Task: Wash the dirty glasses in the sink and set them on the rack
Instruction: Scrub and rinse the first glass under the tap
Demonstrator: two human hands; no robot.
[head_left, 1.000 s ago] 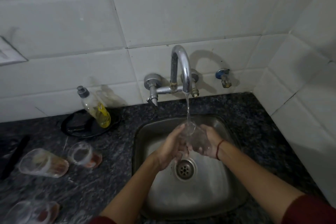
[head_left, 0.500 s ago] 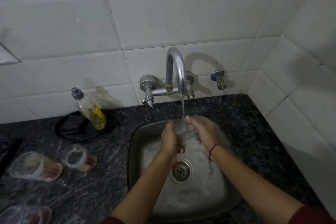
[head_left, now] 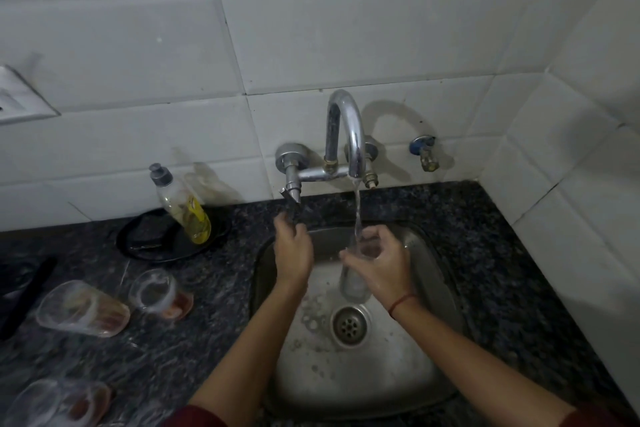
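Note:
Over the steel sink (head_left: 436, 350), my right hand (head_left: 382, 267) grips a clear glass (head_left: 353, 282) upright under the running stream from the chrome tap (head_left: 346, 135). Water falls into the glass's mouth. My left hand (head_left: 292, 250) is up at the tap's left lever (head_left: 292, 192), fingertips touching or pinching it; the blur hides which. Dirty glasses lie on their sides on the dark counter at the left: one (head_left: 83, 308), a second (head_left: 161, 295), and others at the lower left (head_left: 59, 402). No rack is in view.
A dish soap bottle (head_left: 183, 208) stands on a black round tray (head_left: 138, 243) left of the tap. A small valve (head_left: 426, 156) sticks out of the tiled wall at the right. A dark long object (head_left: 27, 295) lies at the far left. The drain (head_left: 349, 324) sits mid-sink.
My left hand has let go of the glass and risen to the tap lever. My right hand alone now holds the glass, turned upright under the stream.

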